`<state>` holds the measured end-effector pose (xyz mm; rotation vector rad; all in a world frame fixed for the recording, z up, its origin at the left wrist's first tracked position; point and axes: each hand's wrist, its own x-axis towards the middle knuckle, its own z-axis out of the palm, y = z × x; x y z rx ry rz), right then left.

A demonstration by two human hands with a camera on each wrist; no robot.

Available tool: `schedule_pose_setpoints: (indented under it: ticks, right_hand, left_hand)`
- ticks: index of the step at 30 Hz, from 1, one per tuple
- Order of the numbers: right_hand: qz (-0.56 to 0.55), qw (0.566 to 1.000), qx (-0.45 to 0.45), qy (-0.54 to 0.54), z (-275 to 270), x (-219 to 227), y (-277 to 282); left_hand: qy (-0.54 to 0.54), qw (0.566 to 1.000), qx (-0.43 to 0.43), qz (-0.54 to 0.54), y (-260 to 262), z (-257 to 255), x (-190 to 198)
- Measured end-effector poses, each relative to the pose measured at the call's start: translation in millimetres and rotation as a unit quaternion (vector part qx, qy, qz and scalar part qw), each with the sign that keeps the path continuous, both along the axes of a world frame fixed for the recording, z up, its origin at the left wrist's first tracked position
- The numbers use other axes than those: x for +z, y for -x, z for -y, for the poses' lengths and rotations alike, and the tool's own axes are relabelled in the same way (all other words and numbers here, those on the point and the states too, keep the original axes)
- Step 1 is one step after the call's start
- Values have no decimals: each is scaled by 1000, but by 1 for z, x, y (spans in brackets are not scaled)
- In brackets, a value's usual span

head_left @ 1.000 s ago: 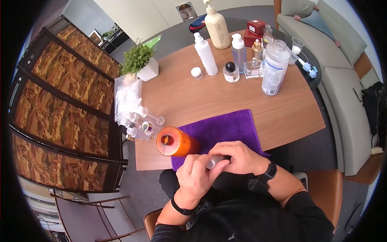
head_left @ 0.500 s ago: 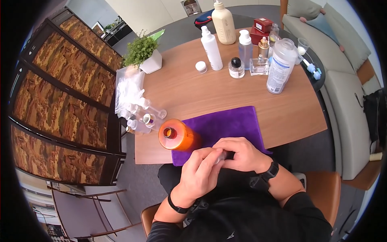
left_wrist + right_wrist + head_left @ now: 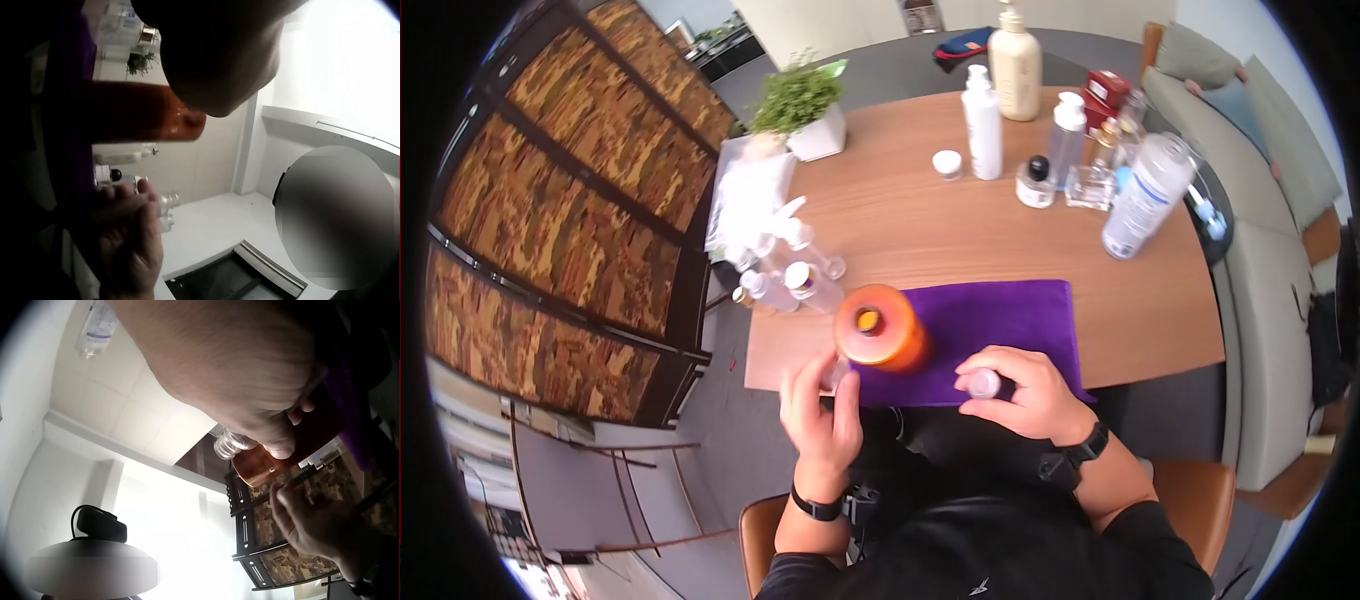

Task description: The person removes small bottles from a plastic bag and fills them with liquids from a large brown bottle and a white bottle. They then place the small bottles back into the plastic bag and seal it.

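Clear plastic, the small bottle (image 3: 983, 383) sits upright in the right hand (image 3: 1020, 392), whose curled fingers wrap its body while its open neck pokes out on the thumb side, above the near edge of the purple cloth (image 3: 1000, 320). The right wrist view shows the same threaded neck (image 3: 230, 444) sticking out past the fingertips. The left hand (image 3: 825, 405) is apart from it, on the other side of the orange bottle (image 3: 878, 328), and pinches a small pale piece (image 3: 836, 372) between thumb and fingers beside that bottle's base; what the piece is cannot be told. Only 1 label shows print: blue lettering on the tall clear bottle (image 3: 1145, 198) at the far right of the table (image 3: 920, 235), too small to read.
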<state>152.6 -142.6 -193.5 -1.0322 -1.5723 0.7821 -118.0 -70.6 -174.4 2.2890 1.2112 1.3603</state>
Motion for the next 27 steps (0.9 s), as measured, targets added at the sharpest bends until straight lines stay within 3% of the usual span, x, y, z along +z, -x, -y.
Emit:
schedule_pose_setpoints:
  ticks: [1,3,5,8,11,13,17,18,19,21,23,27]
  right_hand:
    - [-1,1000,-4,5,0,1,1]
    - [-11,1000,2,19,0,-3,1]
    - [-4,1000,-4,20,0,-3,2]
    - [11,1000,-6,21,0,-4,2]
    - [10,999,-13,52,2,-4,2]
    - [-13,998,-23,57,2,-8,3]
    - [-48,995,-36,83,5,-10,7]
    - [-75,993,-41,80,6,-12,8]
    - [-102,991,-44,76,7,-15,8]
    - [-89,991,-38,93,9,-19,5]
    - [-218,970,-46,103,7,-20,11]
    - [-237,966,-54,86,5,-22,11]
  left_hand:
    - [91,996,10,11,4,-9,-1]
    - [105,993,-11,-45,10,-28,-7]
    - [103,993,7,-60,5,-36,-9]
    - [147,987,-37,-46,-3,-49,-10]
    - [58,988,-86,-115,-6,-65,-20]
    - [84,987,-100,-98,-5,-63,-19]
    - [17,996,-74,-43,5,-54,-16]
    - [67,994,-83,9,6,-50,-13]
    - [106,987,-106,60,8,-46,-5]
    - [70,968,-230,70,16,-58,9]
    - [80,959,-266,55,6,-59,31]
    - [54,950,-306,-15,-12,-62,23]
